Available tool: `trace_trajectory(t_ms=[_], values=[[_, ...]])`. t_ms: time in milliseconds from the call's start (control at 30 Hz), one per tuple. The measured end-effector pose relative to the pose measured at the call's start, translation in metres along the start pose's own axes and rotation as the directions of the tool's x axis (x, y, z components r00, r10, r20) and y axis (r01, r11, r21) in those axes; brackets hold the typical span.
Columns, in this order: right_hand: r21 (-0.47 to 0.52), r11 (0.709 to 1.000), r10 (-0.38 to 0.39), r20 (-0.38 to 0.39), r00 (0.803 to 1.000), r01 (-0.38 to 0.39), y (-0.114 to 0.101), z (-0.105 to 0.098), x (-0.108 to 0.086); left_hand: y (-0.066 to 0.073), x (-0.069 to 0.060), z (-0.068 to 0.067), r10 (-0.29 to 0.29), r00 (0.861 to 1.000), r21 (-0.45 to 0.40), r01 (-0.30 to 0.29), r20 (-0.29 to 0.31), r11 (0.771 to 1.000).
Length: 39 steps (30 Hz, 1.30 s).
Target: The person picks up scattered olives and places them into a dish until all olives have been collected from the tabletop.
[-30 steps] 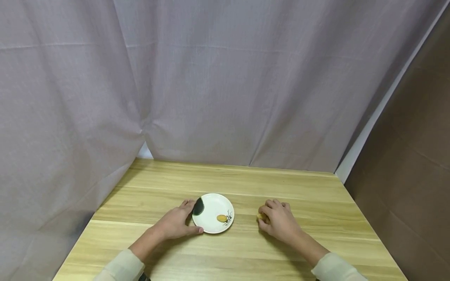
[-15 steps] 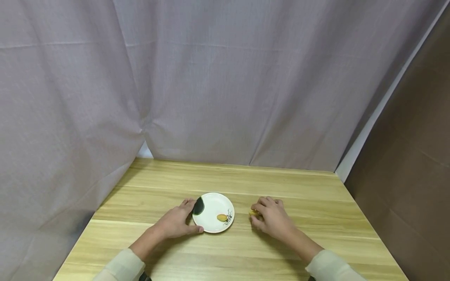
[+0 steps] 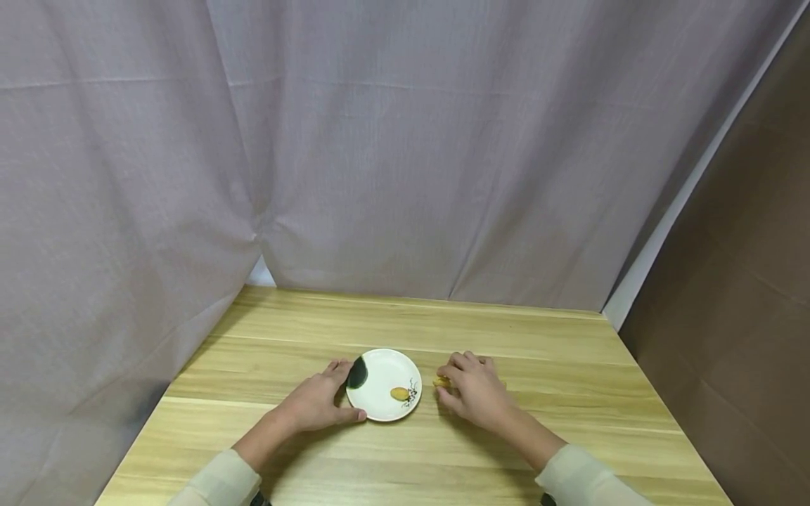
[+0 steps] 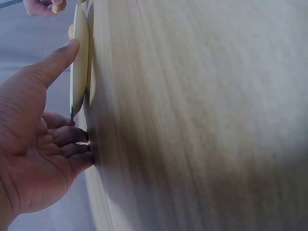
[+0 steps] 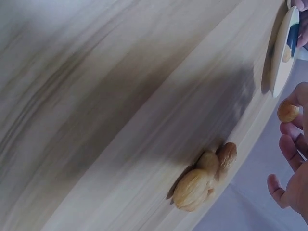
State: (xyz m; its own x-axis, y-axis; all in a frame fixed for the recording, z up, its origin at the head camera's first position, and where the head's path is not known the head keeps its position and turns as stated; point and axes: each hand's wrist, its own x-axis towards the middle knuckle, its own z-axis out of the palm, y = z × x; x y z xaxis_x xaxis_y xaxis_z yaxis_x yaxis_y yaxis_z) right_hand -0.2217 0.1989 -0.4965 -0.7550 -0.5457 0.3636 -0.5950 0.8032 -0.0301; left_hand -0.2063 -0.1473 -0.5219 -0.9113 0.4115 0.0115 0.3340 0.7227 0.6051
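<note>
My left hand holds the rim of a small round white plate with a dark green patch. Its thumb lies along the near rim and its fingers curl at the left edge. One golden-brown oval piece rests on the plate near its black printed pattern. Right of the plate, my right hand pinches a similar small golden-brown piece between thumb and forefinger, just above the table. Whether these are nuts or tiny bread rolls I cannot tell.
Several more golden-brown pieces lie bunched on the wooden table, mostly hidden behind the right hand in the head view. A grey curtain hangs along the table's back edge, and a brown one stands at the right.
My right hand has moved left toward the plate with the golden-brown piece. The left hand and the plate stay in place.
</note>
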Motion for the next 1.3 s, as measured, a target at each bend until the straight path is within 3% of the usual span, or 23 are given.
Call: trace_trajectory(t_ms=[700,1300], values=[[0.061,0.995,-0.085,0.000,0.996,0.084,-0.025,0.011,0.023,-0.002,0.003,0.000,-0.011,1.000,0.007,0.011,0.001,1.000],[0.056,0.997,-0.055,0.080,0.995,0.051,-0.034,0.030,0.037,-0.001,0.003,0.001,-0.011,1.000,-0.017,0.011,0.002,1.000]])
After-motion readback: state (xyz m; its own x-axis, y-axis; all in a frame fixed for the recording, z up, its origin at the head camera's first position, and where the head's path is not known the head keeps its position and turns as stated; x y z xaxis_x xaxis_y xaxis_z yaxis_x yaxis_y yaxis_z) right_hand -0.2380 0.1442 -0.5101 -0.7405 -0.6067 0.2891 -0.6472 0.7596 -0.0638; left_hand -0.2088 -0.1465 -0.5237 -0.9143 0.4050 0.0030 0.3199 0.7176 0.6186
